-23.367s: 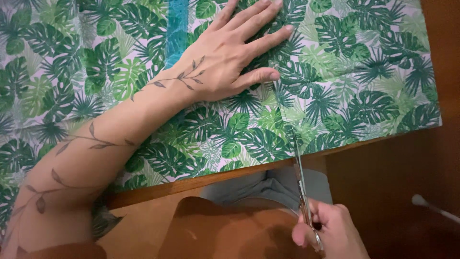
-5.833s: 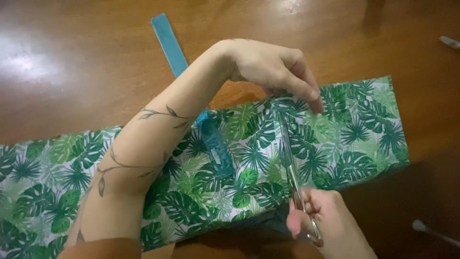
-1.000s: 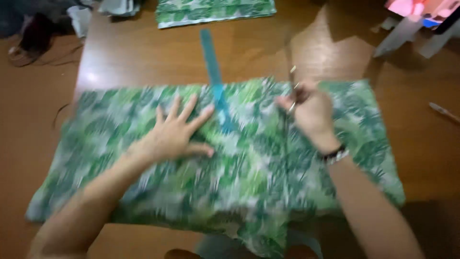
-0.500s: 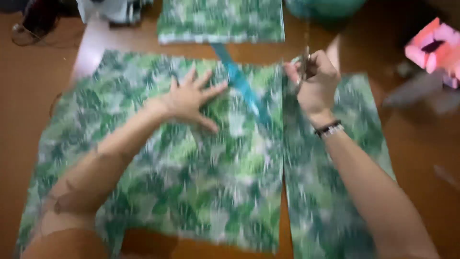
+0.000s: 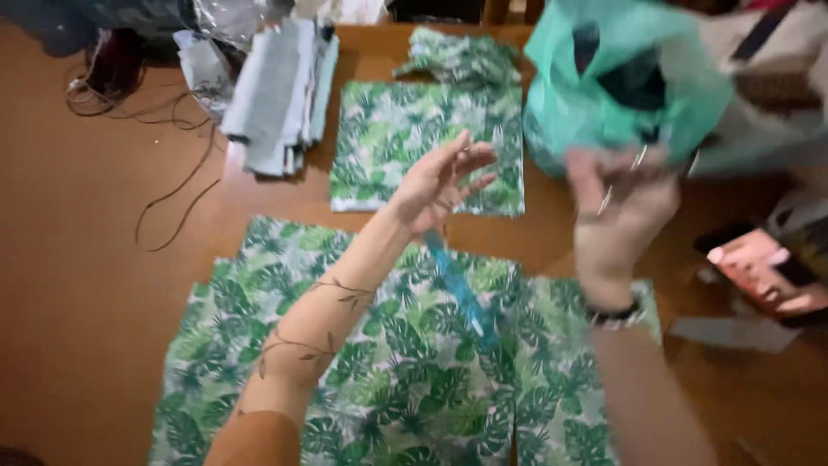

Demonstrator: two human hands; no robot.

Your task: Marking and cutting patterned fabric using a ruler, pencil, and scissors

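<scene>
- The counter (image 5: 103, 285) is brown wood. Half a second before, the view was closer on the cloth; now more of the counter's far edge is seen.
- The leaf-print cloth (image 5: 379, 388) lies flat on the near part of the counter and is my landmark. A cut runs through it on the right side, so a narrow strip (image 5: 578, 397) lies just beside the main piece. The same cut was already there half a second ago.
- A green plastic bag (image 5: 621, 86) stands beyond the cloth, at the far right.
- A smaller piece of the same print (image 5: 423, 147) lies beyond the cloth, near the middle, with a stack of grey fabric pieces (image 5: 276, 95) to its left.
- The left hand (image 5: 440, 185) was pressed flat on the cloth before. Now it is lifted, fingers spread and empty, above the gap between the cloth and the smaller piece.
- The right hand (image 5: 621, 216) is also raised, past the far right corner of the cloth, and blurred. It is closed on the scissors (image 5: 621, 177), whose thin metal shows at the fingers.
- The blue ruler (image 5: 461, 293) lies slanted on the cloth, below the left hand, touched by neither hand.
</scene>
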